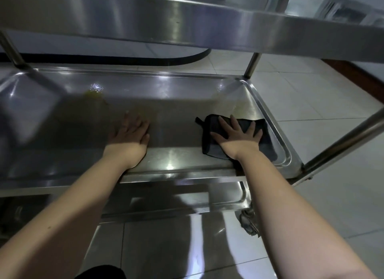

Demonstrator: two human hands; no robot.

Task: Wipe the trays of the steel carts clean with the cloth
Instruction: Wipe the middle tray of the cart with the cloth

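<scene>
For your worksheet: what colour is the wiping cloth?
Black folded fabric cloth, seen in head view.

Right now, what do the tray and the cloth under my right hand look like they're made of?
Tray: most likely stainless steel with a polished finish. It mirrors light spots and has a pressed, rounded rim.
Cloth: dark, soft fabric, possibly microfibre. It looks matte, lies flat under the right hand, and shows a stitched edge and a small corner loop.

Right hand (239,135) spread flat on dark cloth (264,133) in middle steel tray (176,91), left hand (131,133) flat on tray beside it, yellowish smears (94,95) near far rim
</scene>
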